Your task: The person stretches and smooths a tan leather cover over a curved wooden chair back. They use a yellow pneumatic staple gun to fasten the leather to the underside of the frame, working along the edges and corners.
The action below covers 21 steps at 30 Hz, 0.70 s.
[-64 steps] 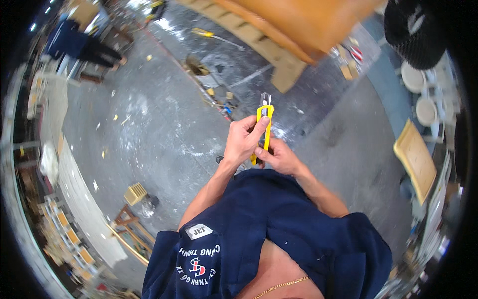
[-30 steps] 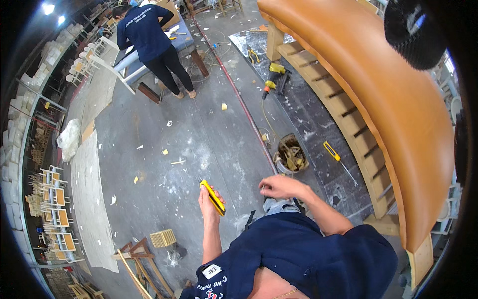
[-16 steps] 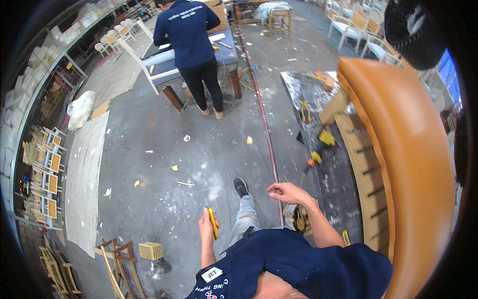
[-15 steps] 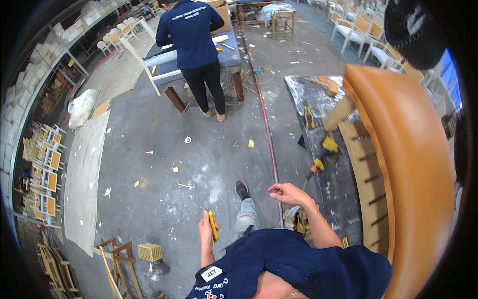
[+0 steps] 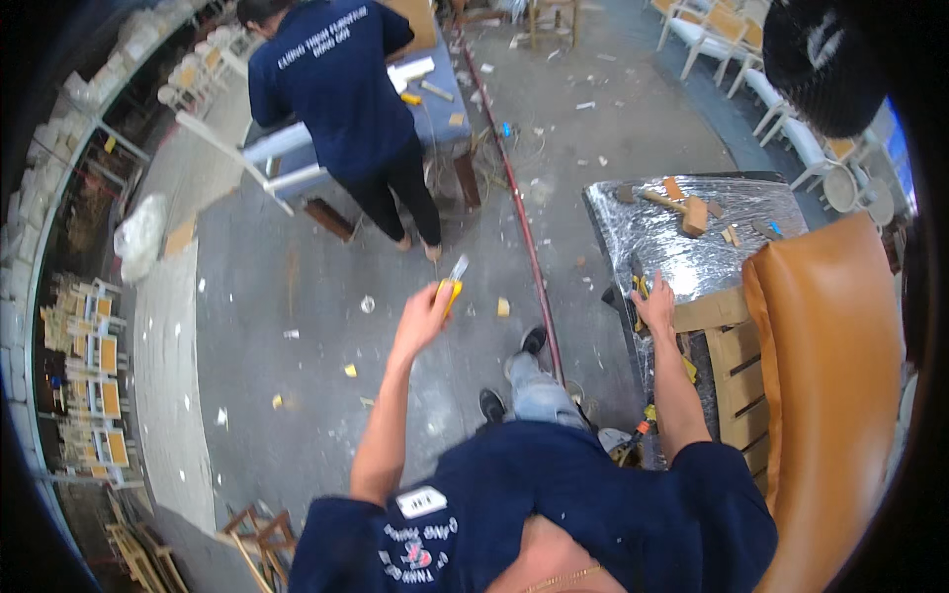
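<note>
A yellow utility knife [image 5: 452,293] with its blade out is gripped in my left hand [image 5: 423,318], raised over the floor. My right hand [image 5: 656,304] is at the left edge of a worktop covered in clear film [image 5: 707,262]. Its fingers are apart, right beside yellow-handled pliers [image 5: 640,284], and I cannot tell whether they touch. A wooden mallet [image 5: 694,213] lies farther back on the film. On the right stands a wooden-slatted seat frame [image 5: 739,385] with a tan leather cushion [image 5: 820,366]. Under my right forearm a yellow and black tool [image 5: 647,420] is partly hidden.
A co-worker in a dark shirt [image 5: 331,94] bends over a blue-topped table [image 5: 440,109] at the back left. A red pipe or strip [image 5: 521,212] runs along the grey floor, among scattered scraps. White chairs [image 5: 707,44] stand at the back right.
My left hand has lifted the knife up and forward, its blade now showing. My right hand has reached right and forward to the pliers. My view has shifted, and my feet have moved.
</note>
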Tool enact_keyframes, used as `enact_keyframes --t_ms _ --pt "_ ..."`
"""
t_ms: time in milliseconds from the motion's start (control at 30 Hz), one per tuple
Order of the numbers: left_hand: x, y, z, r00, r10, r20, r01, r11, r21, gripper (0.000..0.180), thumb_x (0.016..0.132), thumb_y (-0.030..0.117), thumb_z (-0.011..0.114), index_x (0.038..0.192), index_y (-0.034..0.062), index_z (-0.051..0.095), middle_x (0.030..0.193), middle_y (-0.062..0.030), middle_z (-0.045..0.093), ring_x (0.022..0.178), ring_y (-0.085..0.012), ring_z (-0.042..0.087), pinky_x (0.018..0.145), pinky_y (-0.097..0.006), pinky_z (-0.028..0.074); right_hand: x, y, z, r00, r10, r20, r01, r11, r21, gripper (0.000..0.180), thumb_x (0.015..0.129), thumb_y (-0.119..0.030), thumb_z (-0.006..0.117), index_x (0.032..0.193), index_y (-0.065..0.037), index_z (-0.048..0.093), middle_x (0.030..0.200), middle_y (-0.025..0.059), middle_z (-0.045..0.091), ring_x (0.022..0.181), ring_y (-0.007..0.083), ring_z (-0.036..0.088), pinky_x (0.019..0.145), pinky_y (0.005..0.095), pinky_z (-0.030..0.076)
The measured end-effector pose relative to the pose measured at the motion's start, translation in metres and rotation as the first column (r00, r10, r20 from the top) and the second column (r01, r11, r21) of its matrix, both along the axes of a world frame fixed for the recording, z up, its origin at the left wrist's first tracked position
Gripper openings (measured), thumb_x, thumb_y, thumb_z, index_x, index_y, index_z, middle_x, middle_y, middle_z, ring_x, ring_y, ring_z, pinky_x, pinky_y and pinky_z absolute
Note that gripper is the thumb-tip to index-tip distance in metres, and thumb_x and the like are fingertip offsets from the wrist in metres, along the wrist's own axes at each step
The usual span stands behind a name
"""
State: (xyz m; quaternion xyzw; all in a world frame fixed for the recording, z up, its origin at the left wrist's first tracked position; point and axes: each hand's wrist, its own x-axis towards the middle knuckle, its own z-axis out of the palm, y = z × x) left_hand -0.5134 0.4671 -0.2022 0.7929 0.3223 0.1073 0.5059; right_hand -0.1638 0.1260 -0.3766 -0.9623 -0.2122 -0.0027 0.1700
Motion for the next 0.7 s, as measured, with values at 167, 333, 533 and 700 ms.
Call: enact_keyframes --t_ms 167,333,533,700 --pt "0.101 0.006 -0.062 0.99 0.041 -0.132 -0.08 0.951 -0.299 0.05 0.099 0.048 0.05 0.097 0.0008 0.066 0.07 -0.0059 0.063 0.06 -0.0129 0.06 0.054 -0.03 0.048 0.019 0.008 -0.003 0.969 -0.024 -0.246 0.013 0.999 -0.046 0.077 0.07 -0.035 0.081 0.133 -0.007 0.049 0.117 0.0224 0.058 0.111 0.0406 0.058 0.095 0.0492 0.048" --pt "0.187 0.002 -0.115 0.918 -0.263 -0.298 0.139 0.915 -0.38 0.054 0.098 0.052 0.049 0.096 0.0008 0.066 0.069 -0.0066 0.064 0.055 -0.0143 0.061 0.052 -0.032 0.049 0.023 0.015 0.012 0.516 -0.077 -0.853 0.537 0.805 0.252 0.045 0.081 -0.025 0.067 0.119 -0.004 0.059 0.096 0.0124 0.062 0.093 0.026 0.066 0.083 0.0415 0.054" --pt "0.323 -0.034 -0.112 0.789 -0.463 -0.403 0.401 0.886 -0.233 0.063 0.096 0.059 0.044 0.087 0.0024 0.068 0.063 -0.0066 0.064 0.054 -0.0176 0.063 0.057 -0.036 0.05 -0.03 0.055 0.046 0.386 0.311 -0.868 0.773 0.404 0.489 0.067 0.077 0.0 0.051 0.142 -0.005 0.037 0.11 0.0111 0.061 0.1 0.0215 0.061 0.087 0.0364 0.051" --pt "0.375 -0.05 -0.122 0.655 -0.56 -0.507 0.552 0.813 -0.185 0.064 0.095 0.062 0.044 0.087 0.0032 0.07 0.062 -0.0065 0.064 0.057 -0.0193 0.064 0.061 -0.038 0.05 -0.007 0.082 0.041 0.694 0.054 -0.718 0.483 0.705 0.519 0.076 0.072 0.004 0.046 0.147 -0.001 0.032 0.128 0.0243 0.056 0.117 0.0369 0.056 0.102 0.0414 0.042"
